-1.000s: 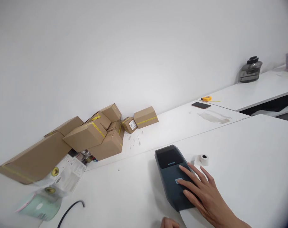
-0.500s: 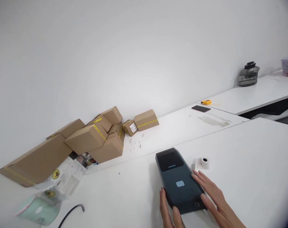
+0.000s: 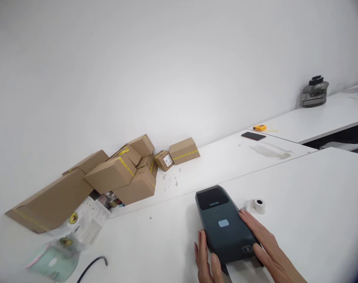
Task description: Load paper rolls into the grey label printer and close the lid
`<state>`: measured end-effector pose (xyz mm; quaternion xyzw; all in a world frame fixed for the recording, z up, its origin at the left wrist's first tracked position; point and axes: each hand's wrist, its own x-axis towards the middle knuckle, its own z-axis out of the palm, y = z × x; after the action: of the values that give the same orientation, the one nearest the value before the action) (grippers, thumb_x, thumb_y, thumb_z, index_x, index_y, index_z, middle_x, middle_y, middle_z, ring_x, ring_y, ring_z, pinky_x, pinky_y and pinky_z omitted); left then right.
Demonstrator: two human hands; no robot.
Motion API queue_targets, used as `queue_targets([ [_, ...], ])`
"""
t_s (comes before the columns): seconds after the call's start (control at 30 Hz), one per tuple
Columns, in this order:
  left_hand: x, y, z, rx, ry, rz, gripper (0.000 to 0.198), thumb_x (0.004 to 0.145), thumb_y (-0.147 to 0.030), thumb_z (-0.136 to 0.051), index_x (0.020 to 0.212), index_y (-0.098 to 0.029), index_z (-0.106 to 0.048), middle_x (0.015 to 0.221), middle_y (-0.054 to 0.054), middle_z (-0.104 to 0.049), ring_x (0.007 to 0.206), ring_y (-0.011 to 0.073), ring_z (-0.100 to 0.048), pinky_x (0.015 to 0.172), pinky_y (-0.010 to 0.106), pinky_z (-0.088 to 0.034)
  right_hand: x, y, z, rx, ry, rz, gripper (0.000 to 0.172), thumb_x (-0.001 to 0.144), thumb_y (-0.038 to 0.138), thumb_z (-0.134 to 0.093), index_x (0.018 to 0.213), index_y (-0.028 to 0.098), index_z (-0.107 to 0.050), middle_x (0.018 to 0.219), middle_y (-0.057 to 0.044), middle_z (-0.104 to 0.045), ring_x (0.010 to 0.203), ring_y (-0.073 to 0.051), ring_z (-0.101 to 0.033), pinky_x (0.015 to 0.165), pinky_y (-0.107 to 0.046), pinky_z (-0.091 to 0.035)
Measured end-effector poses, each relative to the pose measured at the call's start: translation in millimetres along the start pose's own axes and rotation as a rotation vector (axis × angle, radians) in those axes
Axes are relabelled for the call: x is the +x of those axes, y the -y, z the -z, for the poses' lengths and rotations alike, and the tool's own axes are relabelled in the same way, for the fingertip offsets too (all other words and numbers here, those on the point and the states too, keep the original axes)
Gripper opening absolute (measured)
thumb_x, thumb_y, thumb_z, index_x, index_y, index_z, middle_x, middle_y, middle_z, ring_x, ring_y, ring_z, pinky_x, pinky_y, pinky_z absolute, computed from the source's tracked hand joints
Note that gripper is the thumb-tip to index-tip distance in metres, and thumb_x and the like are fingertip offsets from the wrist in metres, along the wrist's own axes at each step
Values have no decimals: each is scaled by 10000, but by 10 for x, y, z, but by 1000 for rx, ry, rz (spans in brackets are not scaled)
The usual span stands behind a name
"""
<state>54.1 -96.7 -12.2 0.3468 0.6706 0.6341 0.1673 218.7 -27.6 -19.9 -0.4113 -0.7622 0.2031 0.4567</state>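
A dark blue-grey, box-shaped device [image 3: 226, 232] with a black panel at its far end and a pale blue square on top is between my hands; it looks like a label printer. My left hand [image 3: 207, 259] presses its left side, fingers along the edge and thumb at the near corner. On the opposite side, my right hand [image 3: 269, 245] holds the right edge, its thumb at the near right corner. Dark edges and a pale surface show beneath the near end. Just right of the device stands a small white paper roll [image 3: 259, 206] with a dark core.
Cardboard boxes [image 3: 111, 173] with yellow tape are piled along the wall at left. Nearer lie a clear bag [image 3: 78, 232], a mint-green container [image 3: 53, 261] and a black cable [image 3: 92, 265]. A phone [image 3: 253, 136], yellow tape measure [image 3: 259, 128] and grey jug [image 3: 314, 93] sit farther right.
The whole view has shifted slightly. Dark edges and more pale surface now show beneath the device's near end. Both hands stay on its sides.
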Motion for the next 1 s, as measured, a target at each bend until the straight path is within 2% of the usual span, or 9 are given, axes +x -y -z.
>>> queue_targets([
  [0.13,425,-407,-13,-221,31,-3,566,918,-553,-436,1320,-174,-559,1396,108,-583,1338,253,-492,1107,326,-374,569,230,58,26,-81,181,518,990,414,-338,1501,331,-315,1557,-44,-389,1428,-310,-355,1105,-536,-387],
  [0.23,890,-509,-102,-221,7,34,525,933,-487,-441,1340,-161,-499,1179,126,-704,1177,234,-621,1041,352,-425,1183,402,92,25,-117,269,478,988,409,-354,1446,282,-402,1520,-76,-439,1396,-298,-398,1114,-509,-347],
  [0.37,1259,-293,-286,-92,168,64,378,817,-345,-611,1132,-137,-637,1215,145,-677,1148,240,-613,972,329,-457,1972,486,69,79,-50,115,472,991,483,-326,1390,274,-468,1333,-75,-621,1205,-290,-581,1005,-475,-447],
  [0.47,1262,-84,-377,-34,229,81,371,753,-321,-670,1078,-142,-678,1176,140,-691,1108,257,-621,898,328,-484,2432,407,3,97,43,28,510,973,574,-325,1333,276,-529,1288,-70,-657,1145,-311,-619,959,-476,-476],
  [0.57,1178,42,-401,0,240,73,401,789,-345,-637,1137,-148,-660,1202,139,-678,1088,244,-623,876,314,-485,2720,291,-78,101,88,5,530,963,602,-331,1224,235,-610,1188,-92,-709,1078,-318,-649,912,-467,-502],
  [0.73,1107,100,-397,14,232,32,406,844,-368,-580,1181,-149,-638,1270,137,-644,1116,232,-607,897,304,-475,2780,272,-83,115,107,12,540,974,593,-314,1249,226,-599,1207,-96,-699,1101,-295,-643,933,-442,-499],
  [0.87,1103,99,-403,19,217,20,382,840,-365,-582,1154,-157,-649,1241,132,-661,1092,233,-621,878,307,-482,2459,376,62,119,-5,52,583,967,575,-369,1430,225,-416,1444,-116,-520,1285,-285,-519,1022,-433,-446],
  [0.93,1104,96,-410,19,212,19,374,835,-364,-588,1146,-167,-652,1212,124,-677,1067,229,-636,858,304,-489,2192,386,110,120,-150,119,479,973,533,-389,1324,232,-515,1360,-112,-579,1252,-278,-534,1017,-429,-444],
  [1.0,1103,90,-416,20,208,12,363,833,-360,-591,1138,-175,-654,1196,117,-687,1057,227,-643,854,304,-493,1906,338,100,122,-207,196,361,986,478,-384,1089,239,-634,1121,-99,-686,1085,-261,-623,937,-409,-489],
])
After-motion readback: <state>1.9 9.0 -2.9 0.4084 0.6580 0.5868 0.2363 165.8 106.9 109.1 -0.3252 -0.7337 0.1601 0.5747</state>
